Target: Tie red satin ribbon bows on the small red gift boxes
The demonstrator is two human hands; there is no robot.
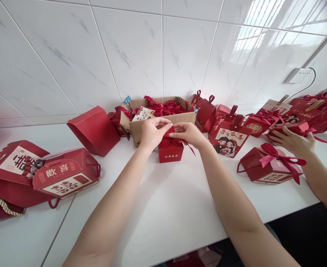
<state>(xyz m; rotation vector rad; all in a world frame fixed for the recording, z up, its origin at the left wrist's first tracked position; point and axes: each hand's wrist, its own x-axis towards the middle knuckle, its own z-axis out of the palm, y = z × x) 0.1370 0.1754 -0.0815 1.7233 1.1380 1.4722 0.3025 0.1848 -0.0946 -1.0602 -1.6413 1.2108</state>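
A small red gift box [171, 154] with gold characters on its front stands upright on the white table. My left hand [155, 132] is closed at the upper left of the box top, thumb and fingers pinching red ribbon. From the other side my right hand [187, 133] also pinches the red ribbon [190, 147], whose loose end hangs beside the box on the right. The fingers partly hide the ribbon and the box's top. Right behind the hands is a cardboard carton [177, 118] holding a heap of red ribbons [167, 107].
Several red gift boxes lie at left, including a red one with white labels [68, 174] and a plain one [94, 129]. To the right stand a couple-print bag [228, 140] and a bow-tied box [271, 165]. A co-worker's hand [294, 142] holds another red box. A tiled wall [135, 48] rises behind.
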